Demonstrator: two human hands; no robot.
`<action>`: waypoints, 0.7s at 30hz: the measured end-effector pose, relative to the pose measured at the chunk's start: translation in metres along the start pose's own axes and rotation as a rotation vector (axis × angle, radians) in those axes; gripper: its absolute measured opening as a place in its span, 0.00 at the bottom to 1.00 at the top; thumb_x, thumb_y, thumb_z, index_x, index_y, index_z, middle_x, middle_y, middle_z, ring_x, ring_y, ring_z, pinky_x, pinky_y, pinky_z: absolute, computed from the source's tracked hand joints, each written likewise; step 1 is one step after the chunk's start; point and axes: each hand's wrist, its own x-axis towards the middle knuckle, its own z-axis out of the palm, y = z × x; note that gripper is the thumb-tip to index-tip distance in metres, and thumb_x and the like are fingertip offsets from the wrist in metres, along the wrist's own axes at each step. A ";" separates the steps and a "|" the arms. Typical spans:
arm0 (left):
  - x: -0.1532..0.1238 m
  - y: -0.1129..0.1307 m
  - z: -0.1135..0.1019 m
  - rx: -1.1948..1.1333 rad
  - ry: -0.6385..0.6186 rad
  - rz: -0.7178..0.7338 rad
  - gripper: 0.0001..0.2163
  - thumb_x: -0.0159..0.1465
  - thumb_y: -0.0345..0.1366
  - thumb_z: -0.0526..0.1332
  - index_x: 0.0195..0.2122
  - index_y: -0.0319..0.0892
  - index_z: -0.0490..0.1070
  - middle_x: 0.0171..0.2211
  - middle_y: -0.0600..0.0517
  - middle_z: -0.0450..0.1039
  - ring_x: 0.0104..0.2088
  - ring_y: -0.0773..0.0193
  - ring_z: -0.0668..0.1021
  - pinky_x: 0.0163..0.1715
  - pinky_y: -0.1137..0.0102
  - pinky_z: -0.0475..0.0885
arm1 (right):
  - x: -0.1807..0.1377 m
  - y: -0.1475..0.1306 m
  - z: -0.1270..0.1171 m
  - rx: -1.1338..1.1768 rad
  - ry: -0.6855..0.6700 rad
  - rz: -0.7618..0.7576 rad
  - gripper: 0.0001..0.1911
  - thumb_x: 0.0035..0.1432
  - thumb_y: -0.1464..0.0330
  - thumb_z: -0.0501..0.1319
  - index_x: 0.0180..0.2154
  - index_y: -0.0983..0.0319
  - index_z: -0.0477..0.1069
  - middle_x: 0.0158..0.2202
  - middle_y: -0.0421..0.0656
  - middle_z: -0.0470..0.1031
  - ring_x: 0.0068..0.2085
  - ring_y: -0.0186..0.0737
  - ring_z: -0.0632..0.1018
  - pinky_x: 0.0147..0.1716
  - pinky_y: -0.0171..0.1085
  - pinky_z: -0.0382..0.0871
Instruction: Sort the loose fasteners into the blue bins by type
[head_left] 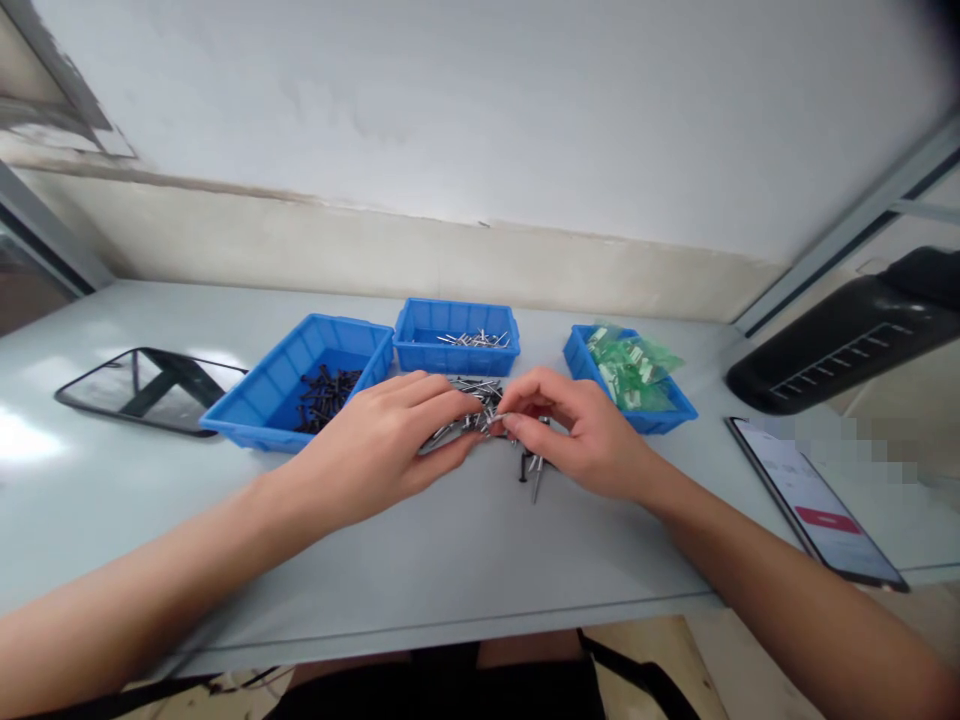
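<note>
Pinching a small silver screw (493, 420) between thumb and fingertips, the right hand (581, 432) sits low over the middle of the pale grey tabletop (465, 540), its fingers pressed tight around the piece. The left hand (390, 440) meets it from the other side. Its fingers are long and close together, and their tips reach the same spot at the edge of the loose heap of silver and black metal screws (469, 395). Whether its thumb clamps anything cannot be told.

The heap lies at the centre of the tabletop, just in front of the middle bin, partly hidden by both hands. A few stray screws (531, 468) lie just below the right palm, towards the near edge. A broad stretch of tabletop runs from the heap to the near edge, crossed by both forearms.

Behind the hands, towards the far edge, stand three bins:
- the blue plastic bin of black screws (262, 405) on the left;
- the blue plastic bin of silver screws (457, 355) in the middle;
- the blue plastic bin of green packets (667, 415) on the right.

A dark glossy phone (150, 388) lies flat near the left edge. A lit-screen phone (817, 500) lies by the right edge, and a black lamp head (847, 340) is above it.
</note>
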 end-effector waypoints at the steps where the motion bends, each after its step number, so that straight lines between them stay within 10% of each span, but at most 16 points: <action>1: 0.000 0.000 0.000 -0.011 -0.002 0.011 0.09 0.66 0.38 0.54 0.41 0.41 0.70 0.34 0.51 0.71 0.36 0.64 0.74 0.38 0.69 0.69 | 0.000 0.000 0.000 0.007 -0.007 -0.005 0.04 0.59 0.72 0.55 0.37 0.60 0.67 0.33 0.37 0.72 0.31 0.28 0.72 0.30 0.28 0.66; 21: 0.000 0.000 -0.003 -0.001 0.057 -0.007 0.07 0.65 0.35 0.55 0.36 0.42 0.72 0.32 0.52 0.72 0.34 0.65 0.73 0.36 0.71 0.68 | 0.000 0.001 0.000 -0.170 0.009 0.016 0.02 0.60 0.70 0.56 0.36 0.60 0.67 0.30 0.35 0.72 0.30 0.27 0.70 0.28 0.26 0.63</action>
